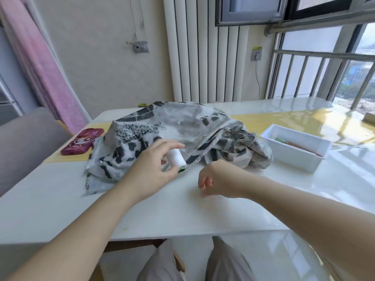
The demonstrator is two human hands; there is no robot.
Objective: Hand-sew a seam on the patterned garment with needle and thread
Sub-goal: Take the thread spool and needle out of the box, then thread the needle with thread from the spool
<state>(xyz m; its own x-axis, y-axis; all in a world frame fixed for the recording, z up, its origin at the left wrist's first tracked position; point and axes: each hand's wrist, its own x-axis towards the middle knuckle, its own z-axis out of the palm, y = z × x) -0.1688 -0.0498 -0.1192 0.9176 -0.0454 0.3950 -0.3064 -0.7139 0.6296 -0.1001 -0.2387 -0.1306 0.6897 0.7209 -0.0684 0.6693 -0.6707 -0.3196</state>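
No text or label can be read

White table point(142, 216), yellow mat point(274, 118) across its far half. 1 maroon cartoon phone case point(82, 141) on the mat's left end. 1 white tray point(292, 157) at right, holding a reddish stick point(302, 148), possibly a pencil. White radiator point(203, 57) behind, pink curtain point(44, 63) and grey chair point(26, 142) left.

A: Garment?
B: Garment point(182, 126) is grey-white with black blotches, crumpled in a heap on the table point(60, 199).
A: Thread?
B: White spool point(176, 157), tilted, gripped by left hand point(150, 169) at the garment's near edge.
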